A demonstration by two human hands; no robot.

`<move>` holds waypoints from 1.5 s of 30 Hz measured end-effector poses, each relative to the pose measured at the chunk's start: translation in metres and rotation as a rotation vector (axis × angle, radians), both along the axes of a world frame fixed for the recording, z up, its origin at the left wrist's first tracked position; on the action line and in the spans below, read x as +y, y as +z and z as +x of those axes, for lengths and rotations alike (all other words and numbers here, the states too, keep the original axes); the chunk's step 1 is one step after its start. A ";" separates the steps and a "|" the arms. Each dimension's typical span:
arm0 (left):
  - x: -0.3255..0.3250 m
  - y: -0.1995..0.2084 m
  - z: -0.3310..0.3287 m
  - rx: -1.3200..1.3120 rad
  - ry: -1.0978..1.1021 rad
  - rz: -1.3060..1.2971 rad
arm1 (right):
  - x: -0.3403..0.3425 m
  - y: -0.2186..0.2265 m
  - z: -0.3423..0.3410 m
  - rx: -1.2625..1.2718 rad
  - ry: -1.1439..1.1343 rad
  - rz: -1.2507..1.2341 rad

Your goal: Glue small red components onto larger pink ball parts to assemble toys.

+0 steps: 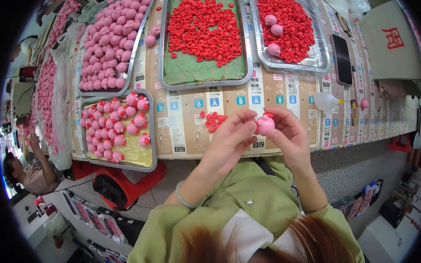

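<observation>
Over the table's near edge, I hold a small round pink figure (265, 126) with a red piece (268, 115) at its top. My right hand (290, 138) grips it between thumb and fingers. My left hand (230, 141) pinches at the figure's left side, where a bit of red shows by the thumb tip. Just left of my hands lies a small group of loose red pieces (213, 122). A metal tray (150, 129) farther left holds pink figures with red pieces on them, lying on a yellowish liner.
Behind, a tray (162, 49) holds red rings on a green liner. Another tray (323, 46) has red rings and several pink balls. Plain pink figures fill a third tray (138, 45). A phone (342, 60), glue bottle (325, 101) and cardboard box (389, 39) are at right.
</observation>
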State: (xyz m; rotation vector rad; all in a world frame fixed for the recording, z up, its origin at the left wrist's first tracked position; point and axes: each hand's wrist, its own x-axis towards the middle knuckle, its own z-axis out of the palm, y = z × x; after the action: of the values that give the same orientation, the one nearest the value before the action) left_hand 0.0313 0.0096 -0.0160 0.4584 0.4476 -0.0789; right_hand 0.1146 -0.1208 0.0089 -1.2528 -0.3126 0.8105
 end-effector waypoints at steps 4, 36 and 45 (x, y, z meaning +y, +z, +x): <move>-0.001 0.007 0.002 -0.066 -0.102 -0.287 | -0.001 0.000 0.004 -0.368 0.035 -0.178; -0.011 0.025 0.000 -0.147 -0.022 0.109 | 0.002 0.006 -0.002 -0.626 -0.027 -0.183; -0.015 0.037 0.001 -0.220 0.155 1.583 | 0.002 -0.022 -0.012 -0.128 -0.022 0.220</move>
State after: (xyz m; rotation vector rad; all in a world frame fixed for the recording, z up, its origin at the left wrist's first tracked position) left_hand 0.0321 -0.0051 0.0205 1.9571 0.2449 0.5199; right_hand 0.1025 -0.1185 -0.0132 -1.1008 -0.4780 0.6590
